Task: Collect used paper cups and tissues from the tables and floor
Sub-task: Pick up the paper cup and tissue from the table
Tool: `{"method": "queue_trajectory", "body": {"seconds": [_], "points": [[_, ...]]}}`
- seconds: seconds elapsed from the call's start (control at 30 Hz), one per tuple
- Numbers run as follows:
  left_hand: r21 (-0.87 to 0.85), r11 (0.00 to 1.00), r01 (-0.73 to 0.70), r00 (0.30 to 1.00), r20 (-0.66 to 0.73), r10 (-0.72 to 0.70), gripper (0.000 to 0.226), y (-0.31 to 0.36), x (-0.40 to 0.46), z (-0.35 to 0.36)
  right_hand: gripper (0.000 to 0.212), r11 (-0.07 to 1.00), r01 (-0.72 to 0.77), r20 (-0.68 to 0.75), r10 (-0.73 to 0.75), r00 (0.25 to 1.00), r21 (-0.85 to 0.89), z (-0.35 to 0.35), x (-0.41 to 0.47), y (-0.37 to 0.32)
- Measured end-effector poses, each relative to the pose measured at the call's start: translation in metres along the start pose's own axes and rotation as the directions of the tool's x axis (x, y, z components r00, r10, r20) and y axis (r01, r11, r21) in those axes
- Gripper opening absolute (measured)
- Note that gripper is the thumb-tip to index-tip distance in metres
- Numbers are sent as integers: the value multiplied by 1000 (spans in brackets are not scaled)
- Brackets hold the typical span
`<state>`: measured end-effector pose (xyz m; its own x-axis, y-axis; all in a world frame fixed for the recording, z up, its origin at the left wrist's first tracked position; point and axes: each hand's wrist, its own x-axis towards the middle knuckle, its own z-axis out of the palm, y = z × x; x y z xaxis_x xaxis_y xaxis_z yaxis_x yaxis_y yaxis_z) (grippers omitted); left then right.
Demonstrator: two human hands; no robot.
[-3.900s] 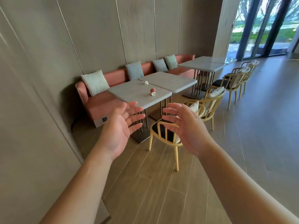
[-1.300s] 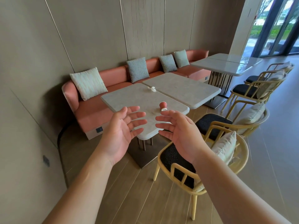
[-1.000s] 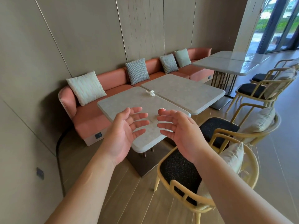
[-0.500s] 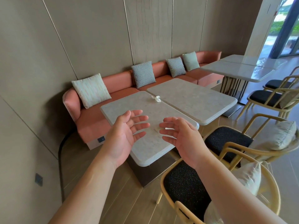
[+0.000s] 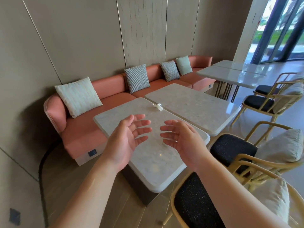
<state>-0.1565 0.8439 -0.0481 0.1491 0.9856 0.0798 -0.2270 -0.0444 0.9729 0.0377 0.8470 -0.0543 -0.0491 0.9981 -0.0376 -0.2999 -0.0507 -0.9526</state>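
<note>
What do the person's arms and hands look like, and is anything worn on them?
Both forearms are bare as far as the picture shows: no sleeves, gloves, watch, bracelet or rings are visible on the left hand or the right hand. The upper arms lie outside the picture.

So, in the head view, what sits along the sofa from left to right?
Pale striped cushion → grey checked cushion → second grey checked cushion → pale green cushion, all leaning on the pink sofa.

head cam; looks forward-down; near table (image 5: pixel 153 175) close below; bench (image 5: pixel 113 96) beyond; single view
</note>
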Motion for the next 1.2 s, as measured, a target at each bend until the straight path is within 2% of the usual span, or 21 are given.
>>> {"method": "queue_trajectory", "body": {"seconds": [0.27,0.53,0.93,1.2], "points": [[-44,999,9,998,56,-6,46,21,53,-88,27,999,33,-41,-34,999,-37,79,56,16],[-69,997,35,995,98,-28,45,22,80,-132,26,998,30,-89,-36,995,-62,115,83,32],[-64,996,68,991,120,-60,50,6,119,-148,24,999,21,-118,-27,993,-50,111,119,45],[-25,991,130,984,129,-126,46,-23,180,-133,24,1000,-18,-193,18,981,3,76,168,61]]}}
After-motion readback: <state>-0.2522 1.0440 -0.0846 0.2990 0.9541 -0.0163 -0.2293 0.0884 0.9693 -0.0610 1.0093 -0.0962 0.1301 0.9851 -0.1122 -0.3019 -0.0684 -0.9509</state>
